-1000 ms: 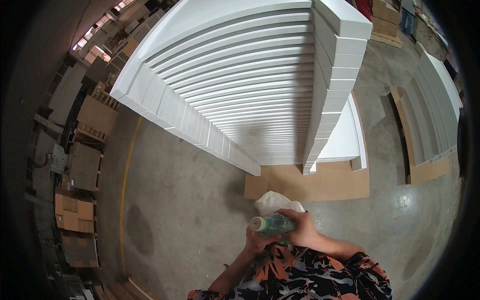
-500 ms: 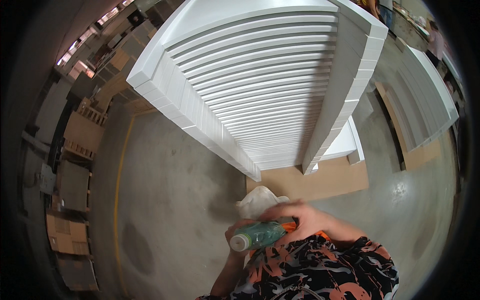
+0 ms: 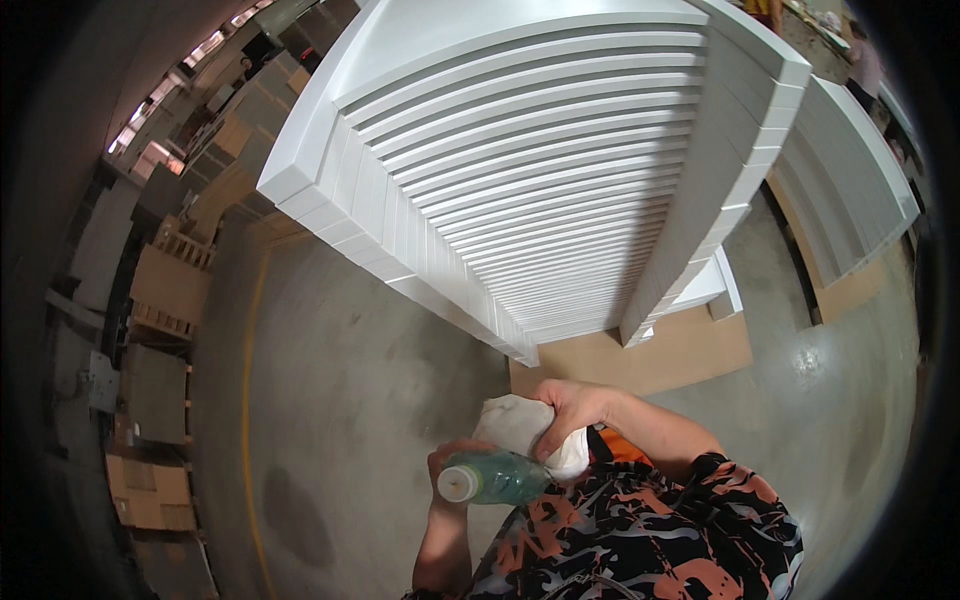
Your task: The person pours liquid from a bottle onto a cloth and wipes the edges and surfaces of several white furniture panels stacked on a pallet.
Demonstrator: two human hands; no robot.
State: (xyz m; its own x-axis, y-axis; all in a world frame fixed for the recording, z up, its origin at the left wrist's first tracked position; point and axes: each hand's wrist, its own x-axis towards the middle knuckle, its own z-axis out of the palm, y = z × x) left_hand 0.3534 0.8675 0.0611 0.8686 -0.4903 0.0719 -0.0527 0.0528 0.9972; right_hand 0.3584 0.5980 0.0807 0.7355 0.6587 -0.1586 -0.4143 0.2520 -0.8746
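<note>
A translucent green bottle (image 3: 512, 478) with a white cap lies tilted in front of my body, its cap end toward the left. My left hand (image 3: 449, 456) is wrapped round it from the left, partly hidden behind the bottle. Just beyond and to the right, a crumpled white cloth (image 3: 515, 424) hangs from my right hand (image 3: 576, 408). The fingers and thumb of that hand are closed on the cloth, and part of the cloth folds down beside the bottle.
A tall stack of white slab-like panels (image 3: 560, 130) with thick edges rises ahead, on brown board (image 3: 690, 350). Another white stack (image 3: 845, 190) stands at the right. Cartons (image 3: 150, 490) and pallets line the left, past a yellow floor line (image 3: 247, 400). A person (image 3: 865, 65) is far right.
My right hand has moved off the bottle and now grips the white cloth, bunched nearer to me. The bottle has shifted slightly left in my left hand. The view has turned a little.
</note>
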